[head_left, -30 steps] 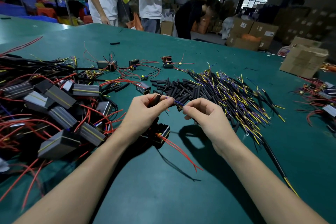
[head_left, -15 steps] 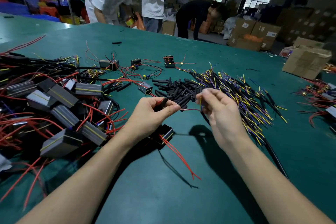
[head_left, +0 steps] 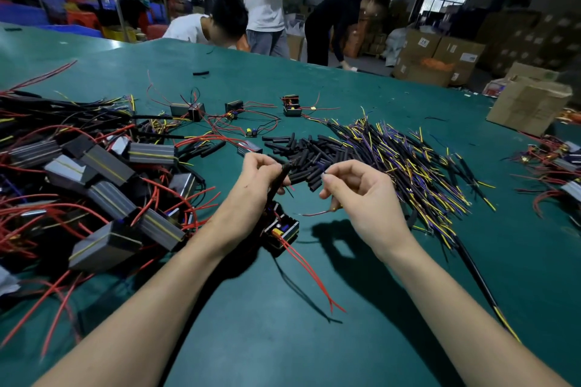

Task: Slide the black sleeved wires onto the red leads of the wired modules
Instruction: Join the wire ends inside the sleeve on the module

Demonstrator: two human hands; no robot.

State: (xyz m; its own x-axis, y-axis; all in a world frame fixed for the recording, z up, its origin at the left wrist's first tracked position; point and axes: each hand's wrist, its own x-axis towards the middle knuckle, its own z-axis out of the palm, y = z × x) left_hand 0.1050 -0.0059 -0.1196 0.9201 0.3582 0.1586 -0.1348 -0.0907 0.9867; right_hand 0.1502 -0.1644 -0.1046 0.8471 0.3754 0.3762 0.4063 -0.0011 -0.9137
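The left hand [head_left: 251, 188] pinches a black sleeved wire [head_left: 278, 181] between thumb and fingertips, tilted above a small black open-topped wired module [head_left: 280, 229] that sits on the green felt-like table [head_left: 283, 339] just under the wrist, two of its thin red leads [head_left: 309, 273] trailing toward the viewer. The right hand [head_left: 364, 198], fingers curled, pinches a thin reddish wire [head_left: 317, 213] (its far end hangs free between the hands). Behind both lie a heap of short black tubing pieces [head_left: 311, 151] and a fan of black sleeved wires with yellow and blue tips [head_left: 408, 166]; finished grey-black modules tangled in red wire [head_left: 94, 185] pile up on the left.
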